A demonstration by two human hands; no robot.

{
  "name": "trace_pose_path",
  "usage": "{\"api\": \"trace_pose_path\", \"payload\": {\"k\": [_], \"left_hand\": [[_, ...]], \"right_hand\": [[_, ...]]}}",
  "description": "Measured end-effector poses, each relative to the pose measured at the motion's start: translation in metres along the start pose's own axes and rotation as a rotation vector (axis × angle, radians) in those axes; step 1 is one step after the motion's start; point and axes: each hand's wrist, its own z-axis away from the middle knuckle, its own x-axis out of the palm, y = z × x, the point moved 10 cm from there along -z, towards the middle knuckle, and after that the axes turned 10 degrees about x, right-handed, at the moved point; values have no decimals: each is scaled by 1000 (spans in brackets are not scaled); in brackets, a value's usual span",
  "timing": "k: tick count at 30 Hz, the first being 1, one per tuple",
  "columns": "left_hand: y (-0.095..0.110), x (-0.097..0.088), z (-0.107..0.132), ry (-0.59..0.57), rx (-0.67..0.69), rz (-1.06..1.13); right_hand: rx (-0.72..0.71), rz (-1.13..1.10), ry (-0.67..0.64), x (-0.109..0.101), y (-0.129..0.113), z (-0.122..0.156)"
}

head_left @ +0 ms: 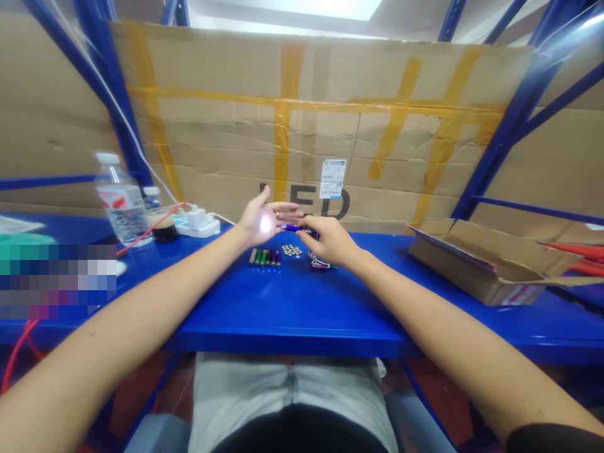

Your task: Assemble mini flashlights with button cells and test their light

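Centrally, just above the near part of a blue table (292,308), two bare hands face each other at mid-frame. The left hand (258,218) is spread open, thumb uppermost and fingers pointing toward the right of the frame; it grips nothing, and a round, bright white spot of light (265,223) lies on its palm. The right hand (334,240) is closed around a slim purple flashlight (292,228), pinched between thumb and fingers, its front end directed at the left palm. Whether this end touches the left fingers cannot be told.

Below the hands, on the tabletop, a row of small tubes (265,258) in silver, green, black and purple stands side by side, left of center. Just to its right lies a cluster of small silvery discs (291,250); beneath the right hand, partly hidden, is a small heap of colored cords (319,266).

At center left are a clear water bottle (120,204), a smaller bottle with dark contents (165,231) and a white power strip (195,223), with a red cable (153,230) crossing in front. An open cardboard box (453,269) occupies the right side. Across the upper frame, a taped cardboard panel (212,145) bears a white label (333,178).
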Motion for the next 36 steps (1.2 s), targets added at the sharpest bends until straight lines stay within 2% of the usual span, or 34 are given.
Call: {"api": "trace_pose_path", "payload": {"k": [15, 22, 36], "left_hand": [[0, 1, -2, -66, 20, -53], [-1, 1, -1, -27, 0, -27], [-2, 1, -1, -50, 1, -27]], "right_hand": [[12, 46, -12, 3, 1, -1], [-5, 68, -21, 5, 2, 0], [-5, 72, -11, 3, 0, 0]]}}
